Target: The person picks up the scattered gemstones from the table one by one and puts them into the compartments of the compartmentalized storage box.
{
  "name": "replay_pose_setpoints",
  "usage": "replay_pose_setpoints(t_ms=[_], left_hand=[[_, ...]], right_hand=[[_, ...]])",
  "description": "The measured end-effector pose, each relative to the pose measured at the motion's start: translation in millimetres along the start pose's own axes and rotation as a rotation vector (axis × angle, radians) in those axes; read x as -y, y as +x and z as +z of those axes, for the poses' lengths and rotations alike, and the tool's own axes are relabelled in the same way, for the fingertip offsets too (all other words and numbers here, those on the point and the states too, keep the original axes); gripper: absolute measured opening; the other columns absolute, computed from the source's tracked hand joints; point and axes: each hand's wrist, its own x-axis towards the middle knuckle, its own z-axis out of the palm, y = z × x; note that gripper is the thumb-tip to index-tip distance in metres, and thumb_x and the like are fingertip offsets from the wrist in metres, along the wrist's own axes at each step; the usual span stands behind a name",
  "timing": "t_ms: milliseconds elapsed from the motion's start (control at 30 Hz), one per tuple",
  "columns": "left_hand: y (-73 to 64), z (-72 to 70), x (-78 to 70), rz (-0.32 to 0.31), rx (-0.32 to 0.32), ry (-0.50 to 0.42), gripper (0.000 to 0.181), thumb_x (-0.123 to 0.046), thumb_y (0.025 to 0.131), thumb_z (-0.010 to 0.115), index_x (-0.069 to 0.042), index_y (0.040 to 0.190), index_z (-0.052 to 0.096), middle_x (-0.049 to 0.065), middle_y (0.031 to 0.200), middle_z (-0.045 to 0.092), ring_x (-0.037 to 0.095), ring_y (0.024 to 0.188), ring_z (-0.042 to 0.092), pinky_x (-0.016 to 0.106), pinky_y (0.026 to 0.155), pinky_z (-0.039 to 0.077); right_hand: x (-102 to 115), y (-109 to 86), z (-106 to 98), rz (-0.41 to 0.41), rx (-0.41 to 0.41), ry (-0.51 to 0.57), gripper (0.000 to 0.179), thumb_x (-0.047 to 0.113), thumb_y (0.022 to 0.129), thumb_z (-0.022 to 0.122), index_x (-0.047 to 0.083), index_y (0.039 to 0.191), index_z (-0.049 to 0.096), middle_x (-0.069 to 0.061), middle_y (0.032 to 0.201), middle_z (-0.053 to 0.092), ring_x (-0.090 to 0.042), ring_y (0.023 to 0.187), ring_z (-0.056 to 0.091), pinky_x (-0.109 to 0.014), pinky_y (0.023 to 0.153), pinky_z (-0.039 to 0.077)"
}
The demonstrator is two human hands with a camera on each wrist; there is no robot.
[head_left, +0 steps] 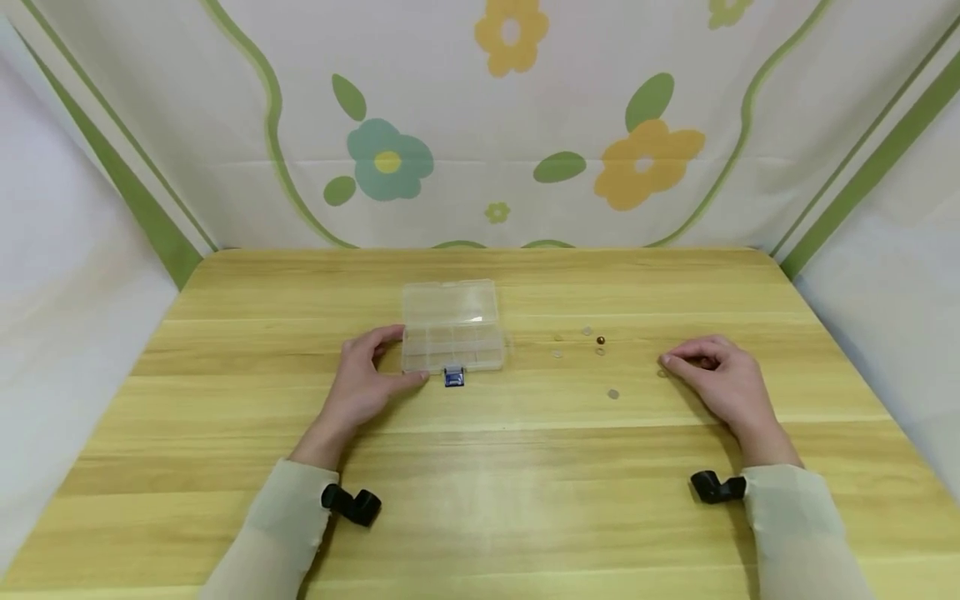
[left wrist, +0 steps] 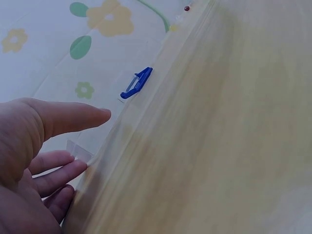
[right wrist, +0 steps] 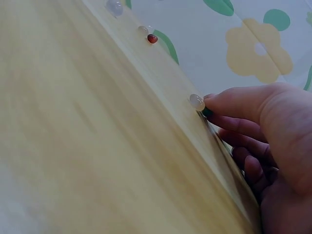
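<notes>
A clear plastic compartment box [head_left: 453, 346] stands with its lid [head_left: 450, 302] raised at the back and a blue latch [head_left: 453, 377] at its front. My left hand [head_left: 367, 375] holds the box by its left end, thumb at the front edge and fingers at the side. In the left wrist view the blue latch [left wrist: 137, 83] shows beyond the thumb. My right hand [head_left: 720, 379] is low over the table at the right. Its thumb and index finger pinch a small dark green bead [right wrist: 207, 112], mostly hidden by the fingertips. A clear bead [right wrist: 197, 102] lies right beside them.
Between box and right hand several small beads lie scattered on the wooden table [head_left: 487, 483]: a brown-red bead [head_left: 601, 340], a clear bead [head_left: 613, 394] nearer me, and others. A flowered curtain [head_left: 465, 108] hangs behind the table's far edge.
</notes>
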Motion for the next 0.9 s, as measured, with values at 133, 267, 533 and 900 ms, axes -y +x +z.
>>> replay_pose_setpoints(t_ms=[133,267,533,900], left_hand=[[-0.1,2.5,-0.6,0.009,0.007,-0.019,0.081,-0.018,0.087,0.09,-0.003,0.156,0.052,0.021,0.164,0.037,0.038,0.149,0.037,0.057,0.128,0.03],[1.1,3.8,-0.2,0.021,0.008,-0.019,0.081,-0.018,0.087,0.09,-0.003,0.156,0.052,0.021,0.164,0.038,0.038,0.15,0.038,0.057,0.129,0.03],[3.1,2.6,-1.1,0.016,0.007,-0.002,0.08,-0.019,0.088,0.09,-0.004,0.156,0.052,0.02,0.164,0.04,0.038,0.151,0.038,0.057,0.129,0.03],[1.4,1.3,1.6,-0.015,0.007,0.005,0.081,-0.022,0.088,0.089,-0.007,0.158,0.05,0.021,0.164,0.035,0.038,0.149,0.036,0.057,0.126,0.032]], right_hand=[[-2.7,-2.9,-1.3,0.007,-0.013,0.0,0.037,0.049,0.097,0.079,0.015,0.11,0.084,0.021,0.106,0.064,0.0,0.091,0.052,-0.019,0.077,0.041],[-4.5,-2.9,-1.8,0.012,-0.025,-0.002,0.037,0.049,0.097,0.079,0.015,0.111,0.084,0.024,0.104,0.063,0.001,0.091,0.052,-0.018,0.077,0.041],[0.2,-3.0,0.1,0.064,-0.06,0.049,0.043,0.051,0.098,0.077,0.012,0.117,0.081,0.03,0.097,0.063,0.004,0.087,0.056,-0.015,0.075,0.045],[38.5,1.0,2.9,0.109,-0.114,0.21,0.046,0.055,0.098,0.075,0.016,0.123,0.078,0.023,0.107,0.065,-0.007,0.097,0.058,-0.019,0.07,0.051]])
